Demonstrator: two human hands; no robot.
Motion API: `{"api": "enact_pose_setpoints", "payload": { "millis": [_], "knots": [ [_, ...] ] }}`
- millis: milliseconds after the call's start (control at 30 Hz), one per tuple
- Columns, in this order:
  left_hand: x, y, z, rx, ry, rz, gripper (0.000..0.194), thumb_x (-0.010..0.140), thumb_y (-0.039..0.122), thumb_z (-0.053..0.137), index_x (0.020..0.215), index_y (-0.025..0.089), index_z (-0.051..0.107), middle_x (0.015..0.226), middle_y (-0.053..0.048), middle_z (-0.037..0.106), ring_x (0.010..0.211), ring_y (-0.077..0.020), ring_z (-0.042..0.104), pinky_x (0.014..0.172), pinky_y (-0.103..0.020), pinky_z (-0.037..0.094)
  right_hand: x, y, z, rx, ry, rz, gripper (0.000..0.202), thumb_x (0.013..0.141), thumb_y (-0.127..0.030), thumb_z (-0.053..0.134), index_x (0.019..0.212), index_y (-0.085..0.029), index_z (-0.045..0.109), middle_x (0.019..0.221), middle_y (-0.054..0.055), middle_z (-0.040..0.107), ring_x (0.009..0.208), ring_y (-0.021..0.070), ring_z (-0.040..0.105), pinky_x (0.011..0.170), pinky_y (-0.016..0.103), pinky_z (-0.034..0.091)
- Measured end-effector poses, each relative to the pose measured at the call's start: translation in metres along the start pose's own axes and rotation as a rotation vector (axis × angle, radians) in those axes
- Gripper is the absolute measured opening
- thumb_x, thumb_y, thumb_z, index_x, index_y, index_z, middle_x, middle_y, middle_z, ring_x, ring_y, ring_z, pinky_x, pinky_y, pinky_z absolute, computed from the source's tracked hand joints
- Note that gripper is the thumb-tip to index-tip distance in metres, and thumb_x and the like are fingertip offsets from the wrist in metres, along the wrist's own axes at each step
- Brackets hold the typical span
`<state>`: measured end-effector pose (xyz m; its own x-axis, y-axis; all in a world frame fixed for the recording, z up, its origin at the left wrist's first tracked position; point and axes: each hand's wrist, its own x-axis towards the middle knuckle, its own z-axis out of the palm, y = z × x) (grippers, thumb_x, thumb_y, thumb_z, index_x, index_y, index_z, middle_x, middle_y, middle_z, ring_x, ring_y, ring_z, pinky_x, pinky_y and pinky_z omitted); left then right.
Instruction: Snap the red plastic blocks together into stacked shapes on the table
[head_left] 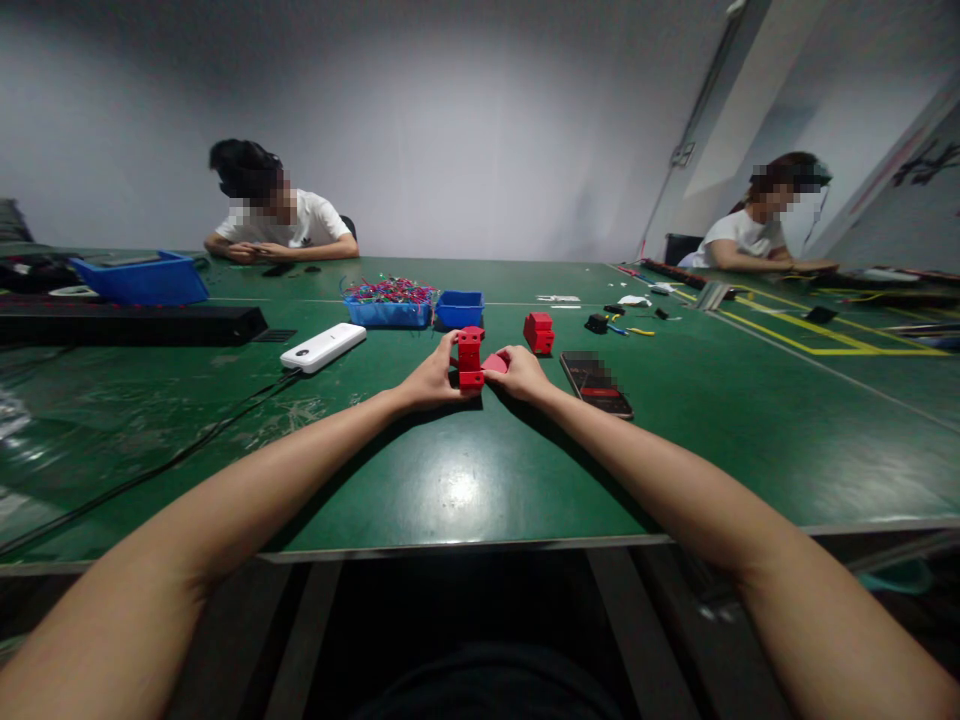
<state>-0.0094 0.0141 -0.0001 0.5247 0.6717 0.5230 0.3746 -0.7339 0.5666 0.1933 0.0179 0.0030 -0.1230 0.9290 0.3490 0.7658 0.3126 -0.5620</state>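
My left hand (433, 376) is closed around a red block-like part with small holes (469, 352), holding it upright just above the green table. Close to its right side, my right hand (523, 374) pinches a flat pinkish-red piece (495, 364), whose left edge meets or nearly meets the block; I cannot tell which. A second red block-like part (539, 333) stands on the table beyond my right hand. To the right of that hand lies a dark phone (597, 384) with a lit screen.
Beyond my hands stand a blue bin of colourful wired pieces (388, 303) and a smaller blue bin (459, 308). A white device (324, 347) trails a black cable at left. Pliers (628, 329) lie at right. Two people sit across the green table (450, 480).
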Motion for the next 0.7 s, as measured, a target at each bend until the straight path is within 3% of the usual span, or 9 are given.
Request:
{"api": "enact_pose_setpoints", "payload": {
  "millis": [100, 233, 300, 433, 600, 700],
  "knots": [
    [0.0, -0.002, 0.0, 0.01, -0.015, 0.026, 0.098, 0.066, 0.042, 0.078, 0.144, 0.016, 0.024, 0.145, -0.02, 0.039, 0.126, -0.032, 0.052, 0.104, -0.046, 0.047, 0.001, -0.002, 0.003, 0.139, 0.134, 0.129, 0.046, 0.074, -0.042, 0.074, 0.107, -0.014, 0.06, 0.1, 0.012, 0.068, 0.088, 0.0211, 0.063, 0.081, 0.033, 0.048],
    [-0.001, -0.004, 0.0, 0.032, -0.037, 0.055, 0.099, 0.068, 0.044, 0.077, 0.146, 0.017, 0.022, 0.145, -0.02, 0.04, 0.128, -0.0327, 0.05, 0.108, -0.047, 0.045, 0.002, -0.007, 0.005, 0.42, 0.224, 0.261, 0.058, 0.074, -0.051, 0.071, 0.113, -0.012, 0.054, 0.1, 0.012, 0.069, 0.086, 0.0199, 0.065, 0.077, 0.031, 0.05],
    [-0.001, -0.004, 0.0, 0.041, -0.04, 0.057, 0.1, 0.068, 0.044, 0.076, 0.146, 0.017, 0.02, 0.145, -0.02, 0.04, 0.129, -0.0335, 0.05, 0.109, -0.048, 0.043, 0.002, -0.009, 0.005, 0.553, 0.222, 0.282, 0.059, 0.072, -0.053, 0.072, 0.111, -0.013, 0.055, 0.093, 0.009, 0.069, 0.078, 0.0178, 0.065, 0.069, 0.028, 0.05],
    [0.0, -0.004, 0.0, 0.056, -0.038, 0.055, 0.101, 0.068, 0.045, 0.077, 0.147, 0.017, 0.02, 0.145, -0.021, 0.04, 0.131, -0.0345, 0.048, 0.111, -0.049, 0.042, 0.0, -0.011, 0.004, 0.719, 0.157, 0.266, 0.046, 0.072, -0.056, 0.072, 0.088, -0.015, 0.058, 0.074, 0.003, 0.066, 0.06, 0.0121, 0.058, 0.054, 0.024, 0.046],
    [-0.001, -0.002, 0.0, 0.051, -0.046, 0.046, 0.1, 0.068, 0.046, 0.076, 0.147, 0.016, 0.021, 0.144, -0.02, 0.042, 0.131, -0.0343, 0.048, 0.111, -0.05, 0.041, 0.001, -0.012, 0.005, 0.956, 0.143, 0.312, 0.033, 0.075, -0.032, 0.075, 0.092, -0.019, 0.05, 0.078, 0.001, 0.067, 0.066, 0.0123, 0.065, 0.061, 0.024, 0.054],
    [-0.001, -0.001, -0.001, 0.056, -0.044, 0.04, 0.1, 0.068, 0.046, 0.076, 0.147, 0.016, 0.022, 0.144, -0.019, 0.042, 0.131, -0.0343, 0.048, 0.111, -0.05, 0.04, 0.001, -0.012, 0.007, 0.97, 0.122, 0.329, 0.027, 0.077, -0.019, 0.07, 0.092, -0.02, 0.048, 0.08, 0.0, 0.067, 0.069, 0.0124, 0.067, 0.065, 0.025, 0.055]
  ]
}}
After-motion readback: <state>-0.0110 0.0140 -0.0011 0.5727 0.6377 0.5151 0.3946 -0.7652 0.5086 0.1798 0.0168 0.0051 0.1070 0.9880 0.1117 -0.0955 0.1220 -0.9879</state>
